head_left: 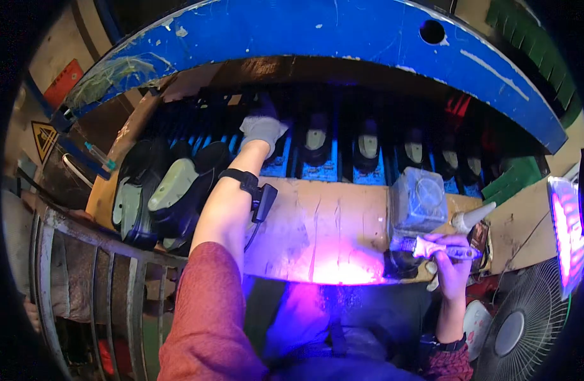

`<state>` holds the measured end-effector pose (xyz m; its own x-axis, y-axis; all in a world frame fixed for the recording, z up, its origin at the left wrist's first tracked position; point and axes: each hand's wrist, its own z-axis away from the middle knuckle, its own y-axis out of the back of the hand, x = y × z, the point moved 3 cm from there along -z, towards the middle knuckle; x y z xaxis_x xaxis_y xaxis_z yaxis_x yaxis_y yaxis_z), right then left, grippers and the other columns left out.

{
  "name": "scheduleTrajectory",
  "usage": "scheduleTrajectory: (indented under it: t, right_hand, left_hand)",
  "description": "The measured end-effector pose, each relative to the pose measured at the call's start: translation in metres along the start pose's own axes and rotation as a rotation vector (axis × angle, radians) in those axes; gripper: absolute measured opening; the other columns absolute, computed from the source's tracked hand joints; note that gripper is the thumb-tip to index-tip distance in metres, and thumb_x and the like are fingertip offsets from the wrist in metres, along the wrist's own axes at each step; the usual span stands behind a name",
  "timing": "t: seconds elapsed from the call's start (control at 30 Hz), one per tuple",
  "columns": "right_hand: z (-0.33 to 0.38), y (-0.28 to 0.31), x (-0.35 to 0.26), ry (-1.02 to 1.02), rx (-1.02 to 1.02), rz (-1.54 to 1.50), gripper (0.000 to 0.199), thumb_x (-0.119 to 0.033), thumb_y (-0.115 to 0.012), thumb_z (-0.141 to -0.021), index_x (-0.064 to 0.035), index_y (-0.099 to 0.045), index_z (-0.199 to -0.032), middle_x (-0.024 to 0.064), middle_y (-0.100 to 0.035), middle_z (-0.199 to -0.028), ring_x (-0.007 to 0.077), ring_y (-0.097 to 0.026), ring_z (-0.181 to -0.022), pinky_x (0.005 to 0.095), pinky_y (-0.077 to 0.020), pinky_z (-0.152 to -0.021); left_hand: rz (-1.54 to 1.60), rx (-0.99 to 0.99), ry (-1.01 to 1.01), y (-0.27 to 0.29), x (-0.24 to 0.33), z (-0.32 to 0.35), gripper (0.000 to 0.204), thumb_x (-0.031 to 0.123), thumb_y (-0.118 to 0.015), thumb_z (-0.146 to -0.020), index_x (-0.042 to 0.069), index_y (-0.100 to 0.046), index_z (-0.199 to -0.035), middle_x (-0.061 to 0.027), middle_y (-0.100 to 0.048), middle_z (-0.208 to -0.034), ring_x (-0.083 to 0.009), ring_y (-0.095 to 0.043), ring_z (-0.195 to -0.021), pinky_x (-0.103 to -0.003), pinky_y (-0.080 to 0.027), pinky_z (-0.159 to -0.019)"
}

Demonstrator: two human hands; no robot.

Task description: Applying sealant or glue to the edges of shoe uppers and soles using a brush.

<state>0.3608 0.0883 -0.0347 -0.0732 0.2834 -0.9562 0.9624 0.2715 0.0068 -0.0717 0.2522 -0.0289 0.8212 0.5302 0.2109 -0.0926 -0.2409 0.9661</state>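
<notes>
My left hand (264,127), in a grey glove, reaches under the blue beam among the shoes on the blue slats. Its fingers fade into shadow, so whether they hold anything is hidden. Closed around a brush (425,247) with a white-wrapped handle is my right hand (454,260), at the right front of the board. The bristle end points left, just above a dark round pot (403,263). A row of dark shoes with pale soles, among them one shoe (315,140), lies right of my left hand.
Several black shoes with pale green soles (172,184) are piled at the left. A cloudy square container (420,202) and a white cone (473,218) stand near my right hand. A blue beam (317,38) spans the far side. A glowing lamp (568,235) and a fan (520,330) flank the right.
</notes>
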Motion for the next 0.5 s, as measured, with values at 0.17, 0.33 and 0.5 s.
scheduleTrajectory:
  t: [0.17,0.33,0.5]
  right_hand:
    - [-0.01,-0.001,0.005,-0.013,-0.012,-0.034,0.021,-0.003,-0.062,-0.083,-0.0016,-0.049,-0.101,0.0187,-0.061,-0.105,0.0197,-0.059,-0.091,0.0322,-0.0471,-0.083]
    - [-0.011,-0.004,0.011,-0.034,-0.005,-0.034,0.02,-0.004,-0.06,-0.085,-0.0015,-0.05,-0.101,0.0179,-0.06,-0.105,0.0189,-0.058,-0.091,0.0311,-0.0465,-0.082]
    - [-0.001,-0.006,0.017,0.0,-0.039,-0.032,0.021,-0.008,-0.06,-0.086,-0.0018,-0.049,-0.102,0.018,-0.06,-0.105,0.0192,-0.058,-0.092,0.0317,-0.0464,-0.084]
  left_hand:
    - [0.0,-0.021,-0.007,-0.043,-0.022,-0.033,0.086,0.063,-0.053,-0.076,0.018,-0.024,-0.145,-0.0139,-0.025,-0.148,-0.0314,-0.037,-0.13,-0.041,-0.037,-0.103]
    - [-0.113,-0.157,-0.083,0.041,0.006,0.026,0.084,0.064,-0.047,-0.079,0.014,-0.026,-0.144,-0.0207,-0.045,-0.135,-0.0316,-0.043,-0.127,-0.041,-0.038,-0.1]
    - [-0.093,0.098,-0.126,0.138,-0.046,0.093,0.08,0.065,-0.053,-0.073,-0.003,-0.053,-0.116,-0.0248,-0.06,-0.108,-0.0346,-0.058,-0.105,-0.044,-0.045,-0.089]
